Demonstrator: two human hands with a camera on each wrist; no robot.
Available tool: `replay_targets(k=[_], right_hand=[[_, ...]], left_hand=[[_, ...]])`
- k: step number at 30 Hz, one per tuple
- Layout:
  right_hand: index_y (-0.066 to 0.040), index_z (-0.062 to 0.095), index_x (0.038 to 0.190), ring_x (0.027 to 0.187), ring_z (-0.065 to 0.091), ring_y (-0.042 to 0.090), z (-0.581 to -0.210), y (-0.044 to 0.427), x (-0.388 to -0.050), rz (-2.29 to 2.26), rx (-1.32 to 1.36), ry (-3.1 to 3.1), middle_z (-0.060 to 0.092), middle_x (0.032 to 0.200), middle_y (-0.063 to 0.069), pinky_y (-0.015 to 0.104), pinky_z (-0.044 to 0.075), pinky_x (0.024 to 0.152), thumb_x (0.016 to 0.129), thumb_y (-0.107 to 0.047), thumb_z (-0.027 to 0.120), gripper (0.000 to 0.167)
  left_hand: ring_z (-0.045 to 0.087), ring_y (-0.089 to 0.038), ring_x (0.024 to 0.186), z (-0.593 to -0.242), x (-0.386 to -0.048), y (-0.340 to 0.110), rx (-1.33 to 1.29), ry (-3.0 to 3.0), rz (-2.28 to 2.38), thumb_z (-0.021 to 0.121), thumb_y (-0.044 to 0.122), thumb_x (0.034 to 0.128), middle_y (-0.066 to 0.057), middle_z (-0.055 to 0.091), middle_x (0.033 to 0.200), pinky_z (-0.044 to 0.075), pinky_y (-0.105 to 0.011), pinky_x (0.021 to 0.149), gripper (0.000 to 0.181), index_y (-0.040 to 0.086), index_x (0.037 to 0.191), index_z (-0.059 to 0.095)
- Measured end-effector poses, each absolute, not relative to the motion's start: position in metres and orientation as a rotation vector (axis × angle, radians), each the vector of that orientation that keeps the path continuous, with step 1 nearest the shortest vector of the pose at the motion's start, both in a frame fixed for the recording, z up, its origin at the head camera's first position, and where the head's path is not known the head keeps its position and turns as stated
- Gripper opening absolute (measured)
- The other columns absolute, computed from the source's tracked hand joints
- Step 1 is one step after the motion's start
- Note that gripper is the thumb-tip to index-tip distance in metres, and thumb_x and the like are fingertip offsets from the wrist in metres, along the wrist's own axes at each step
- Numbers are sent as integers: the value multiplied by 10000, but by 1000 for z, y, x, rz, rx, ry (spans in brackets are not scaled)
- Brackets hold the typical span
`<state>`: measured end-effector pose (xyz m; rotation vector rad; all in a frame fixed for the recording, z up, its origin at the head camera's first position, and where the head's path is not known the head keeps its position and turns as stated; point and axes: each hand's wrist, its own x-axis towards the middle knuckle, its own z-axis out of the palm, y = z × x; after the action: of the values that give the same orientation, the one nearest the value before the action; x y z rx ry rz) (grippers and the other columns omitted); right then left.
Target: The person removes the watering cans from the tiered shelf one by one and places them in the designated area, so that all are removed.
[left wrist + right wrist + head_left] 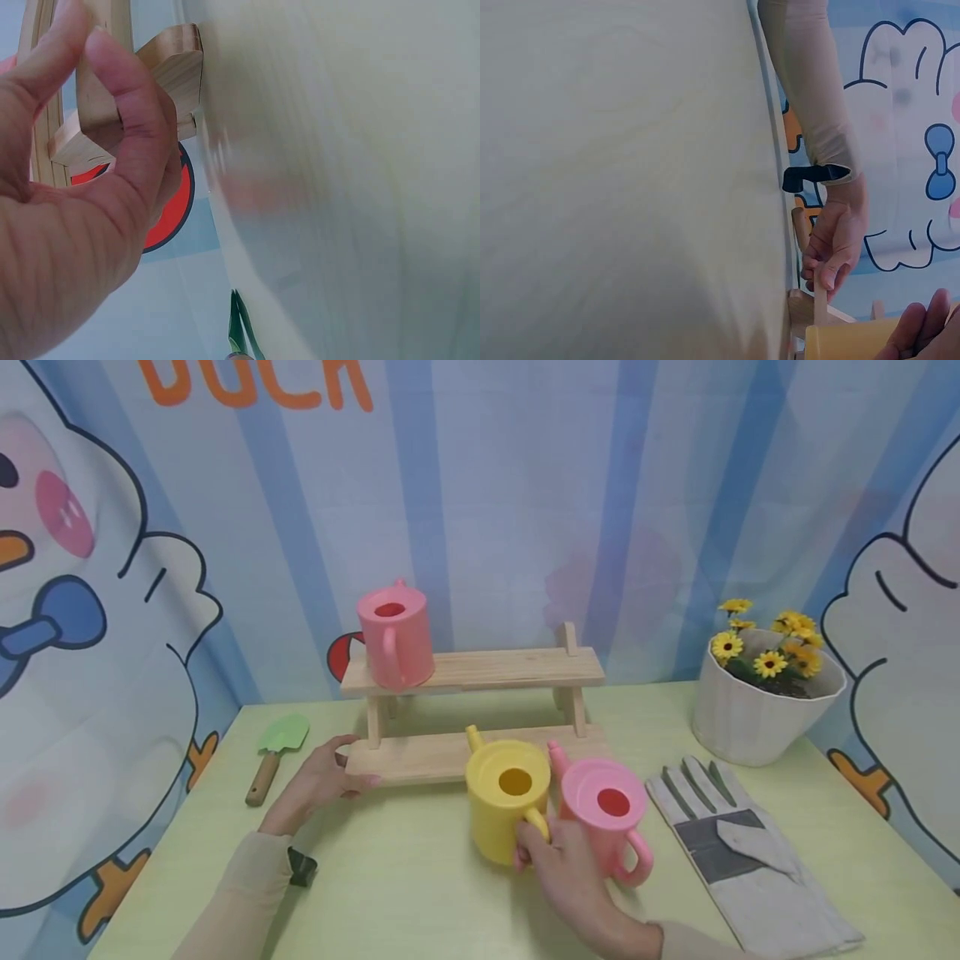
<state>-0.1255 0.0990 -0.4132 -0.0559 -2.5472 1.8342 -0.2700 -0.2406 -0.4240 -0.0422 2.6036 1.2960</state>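
Note:
A two-tier wooden plant stand (502,668) stands at the middle back of the table. My left hand (324,777) grips the left end of its lower board (101,97), thumb and fingers curled round the edge. With my right hand (566,868) I hold a yellow watering can (495,822) by its handle, in front of the lower board; whether its base touches the table is unclear. Right beside it, a pink watering can (581,789) is partly covered by that hand. Another pink watering can (414,647) sits on the upper board's left end.
A green-bladed trowel (283,735) lies to the left of the stand. To the right are a grey-and-white work glove (780,902) and a white pot (738,727) of yellow flowers (769,663). A printed curtain (495,510) hangs behind the table.

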Motion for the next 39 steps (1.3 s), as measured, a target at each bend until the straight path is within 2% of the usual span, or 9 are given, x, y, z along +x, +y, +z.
replay_targets(k=[6, 11, 16, 19, 23, 25, 31, 39], right_hand=[[-135, 708, 747, 611, 492, 84, -443, 105, -132, 1868, -47, -2544, 693, 692, -26, 196, 372, 549, 1056, -205, 618, 329], [-96, 721, 781, 626, 521, 117, -464, 109, -135, 1898, -1, -2512, 713, 717, 10, 221, 382, 530, 1068, -242, 639, 332], [-112, 728, 798, 644, 526, 105, -474, 110, -137, 1989, -116, -2548, 722, 742, 20, 195, 373, 543, 1063, -256, 637, 315], [-117, 727, 802, 652, 533, 105, -476, 110, -137, 1990, -131, -2558, 720, 745, 19, 194, 381, 548, 1068, -240, 632, 307], [-43, 712, 811, 667, 520, 125, -455, 104, -125, 1970, -112, -2547, 681, 727, 20, 208, 374, 561, 1066, -180, 613, 306], [-60, 713, 788, 659, 525, 110, -457, 104, -125, 1967, -117, -2540, 681, 710, -3, 195, 382, 565, 1065, -177, 619, 315], [-108, 719, 770, 650, 551, 118, -491, 112, -134, 1970, 14, -2477, 713, 712, -13, 218, 404, 544, 1072, -238, 640, 339], [-27, 690, 780, 648, 519, 134, -462, 106, -116, 1983, 20, -2507, 702, 721, 10, 223, 380, 554, 1066, -182, 586, 341]], left_hand=[[732, -137, 823, -425, -271, -240, -36, 2602, 1311, 891, 215, 931, -280, 613, 1305, 604, -351, 858, 989, -30, 1679, 293], [738, -136, 845, -426, -271, -241, -46, 2601, 1306, 900, 252, 924, -279, 613, 1340, 596, -367, 895, 1011, -6, 1687, 289], [741, -140, 847, -427, -272, -241, -53, 2594, 1318, 905, 252, 919, -283, 608, 1347, 607, -365, 885, 1019, -1, 1688, 288], [742, -138, 832, -426, -271, -241, -46, 2589, 1331, 903, 232, 921, -285, 608, 1338, 612, -352, 865, 1012, -10, 1687, 286], [739, -135, 821, -425, -271, -241, -38, 2581, 1338, 898, 213, 925, -277, 609, 1320, 608, -338, 849, 1006, -16, 1686, 283], [737, -137, 823, -425, -271, -241, -37, 2582, 1333, 898, 217, 925, -269, 611, 1310, 600, -333, 843, 1005, -13, 1687, 285], [738, -143, 830, -425, -271, -241, -39, 2589, 1314, 893, 234, 931, -265, 610, 1318, 584, -327, 847, 998, -4, 1689, 288], [739, -138, 846, -426, -271, -241, -43, 2597, 1300, 901, 273, 925, -273, 612, 1353, 579, -332, 844, 1021, 4, 1692, 283]])
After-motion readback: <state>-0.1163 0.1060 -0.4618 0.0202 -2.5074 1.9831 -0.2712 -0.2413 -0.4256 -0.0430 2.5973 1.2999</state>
